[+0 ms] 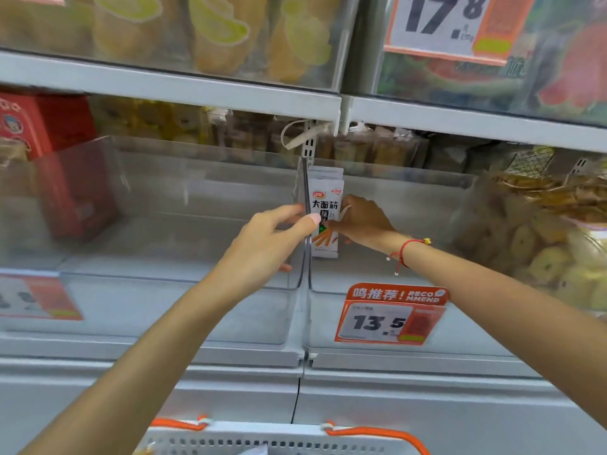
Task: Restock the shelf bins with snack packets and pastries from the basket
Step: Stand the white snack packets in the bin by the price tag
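Several white snack packets (325,198) with black lettering stand upright at the left end of a clear shelf bin (394,188). My right hand (364,221) is inside that bin and grips the packets from the right side. My left hand (269,238) reaches over the clear divider wall (307,224) between two bins, its thumb and fingers pinching the front packet at the divider. The white basket (272,438) with orange handles is at the bottom edge; its contents are hardly visible.
The clear bin (184,205) to the left holds a red box (59,165) at its far left. A bin of yellow pastries (542,244) is at the right. Price tags (391,316) hang on the bin fronts. Shelves above carry more bins.
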`<action>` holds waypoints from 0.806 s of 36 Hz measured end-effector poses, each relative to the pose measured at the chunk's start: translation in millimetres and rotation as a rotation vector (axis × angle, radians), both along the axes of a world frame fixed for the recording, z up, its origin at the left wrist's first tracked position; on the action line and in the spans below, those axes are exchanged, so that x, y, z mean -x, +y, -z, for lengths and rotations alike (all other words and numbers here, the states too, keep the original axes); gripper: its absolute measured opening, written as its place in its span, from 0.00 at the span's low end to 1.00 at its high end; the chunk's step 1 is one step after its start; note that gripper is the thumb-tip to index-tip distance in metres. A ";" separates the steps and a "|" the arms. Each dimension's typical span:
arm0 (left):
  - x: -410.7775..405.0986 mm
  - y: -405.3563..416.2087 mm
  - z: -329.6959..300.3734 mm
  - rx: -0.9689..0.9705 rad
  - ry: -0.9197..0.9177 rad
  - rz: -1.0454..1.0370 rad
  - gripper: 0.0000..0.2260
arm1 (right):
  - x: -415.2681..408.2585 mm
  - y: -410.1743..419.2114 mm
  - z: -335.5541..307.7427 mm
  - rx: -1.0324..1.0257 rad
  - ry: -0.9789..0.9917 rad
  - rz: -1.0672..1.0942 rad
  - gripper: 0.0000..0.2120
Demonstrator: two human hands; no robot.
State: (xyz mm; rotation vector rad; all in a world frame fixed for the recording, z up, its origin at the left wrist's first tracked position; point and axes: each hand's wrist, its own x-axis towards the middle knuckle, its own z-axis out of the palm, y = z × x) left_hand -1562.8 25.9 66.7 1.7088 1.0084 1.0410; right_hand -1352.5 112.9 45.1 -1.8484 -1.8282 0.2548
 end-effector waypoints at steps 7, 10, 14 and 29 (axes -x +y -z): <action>0.6 -0.5 -0.5 -0.003 0.077 -0.043 0.22 | 8.2 -0.5 -1.7 0.263 0.320 0.082 0.13; 0.9 0.0 0.0 -0.007 0.082 -0.043 0.22 | 9.1 -0.7 -0.9 0.335 0.433 0.036 0.06; 0.8 0.8 0.9 -0.019 0.100 -0.052 0.22 | 0.7 -0.1 -1.8 0.399 0.514 -0.003 0.11; 0.9 -7.2 0.3 -0.088 0.184 -0.148 0.26 | -10.0 -74.6 -54.4 0.148 0.352 -0.064 0.12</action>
